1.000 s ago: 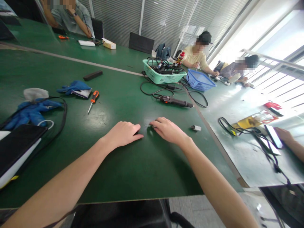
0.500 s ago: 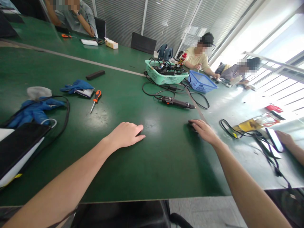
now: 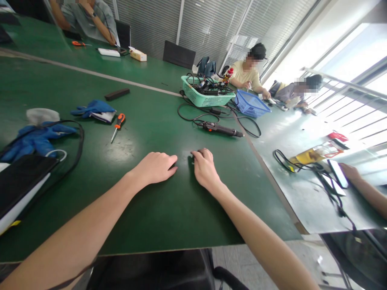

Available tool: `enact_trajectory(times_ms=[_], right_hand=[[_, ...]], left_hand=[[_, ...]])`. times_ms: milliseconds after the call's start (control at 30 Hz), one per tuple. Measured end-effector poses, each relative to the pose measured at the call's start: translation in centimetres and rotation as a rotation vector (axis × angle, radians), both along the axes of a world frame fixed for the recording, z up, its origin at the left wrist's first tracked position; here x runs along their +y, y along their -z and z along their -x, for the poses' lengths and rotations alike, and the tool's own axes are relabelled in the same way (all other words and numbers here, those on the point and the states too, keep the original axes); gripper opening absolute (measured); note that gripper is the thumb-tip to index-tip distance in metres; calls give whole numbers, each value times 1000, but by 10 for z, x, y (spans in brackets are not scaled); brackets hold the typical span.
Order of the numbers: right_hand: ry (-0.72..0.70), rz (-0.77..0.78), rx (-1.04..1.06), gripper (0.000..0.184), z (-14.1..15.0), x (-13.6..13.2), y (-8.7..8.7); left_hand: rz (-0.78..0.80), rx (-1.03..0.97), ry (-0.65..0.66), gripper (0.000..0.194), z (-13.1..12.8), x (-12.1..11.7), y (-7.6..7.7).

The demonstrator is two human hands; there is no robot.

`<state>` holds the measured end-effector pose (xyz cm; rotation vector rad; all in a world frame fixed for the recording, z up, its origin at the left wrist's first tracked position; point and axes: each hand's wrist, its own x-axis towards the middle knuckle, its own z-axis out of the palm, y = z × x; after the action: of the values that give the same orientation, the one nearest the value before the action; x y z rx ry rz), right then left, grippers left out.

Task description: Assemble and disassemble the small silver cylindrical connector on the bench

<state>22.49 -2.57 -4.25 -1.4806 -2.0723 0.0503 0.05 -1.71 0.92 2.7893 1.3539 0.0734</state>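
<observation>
**Small handling step at the green desk (image 3: 169, 221)**

From my distant place, I judge that the handling of some small piece is the step in hand; the next move, I think, calls for a steady right hand (image 3: 206, 169) and a better view under its fingers. Well past both hands stands the green basket (image 3: 216, 100). Nearer, just beyond the right hand, lies the power screwdriver (image 3: 225, 129), untouched. The left hand (image 3: 155, 167) rests apart from the right one, its thumb and forefinger slightly spread. Smallest, a dark piece (image 3: 192, 153) seems to be at the right fingertips; whether they grip it, I cannot tell.
</observation>
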Motion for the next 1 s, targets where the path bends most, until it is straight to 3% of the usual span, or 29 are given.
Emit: enact_trajectory(times_ms=[100, 233, 533, 1000], right_hand=[[-21, -2, -9, 43, 43, -3, -1], [-25, 21, -32, 46, 65, -7, -6], [-21, -82, -49, 38, 29, -26, -36], [-129, -1, -56, 26, 19, -25, -22]], left_hand=[[-25, 13, -52, 31, 1, 1, 0], [-46, 7, -76, 32, 2, 1, 0], [-78, -8, -97, 30, -1, -3, -2], [-9, -37, -41, 49, -10, -5, -1]])
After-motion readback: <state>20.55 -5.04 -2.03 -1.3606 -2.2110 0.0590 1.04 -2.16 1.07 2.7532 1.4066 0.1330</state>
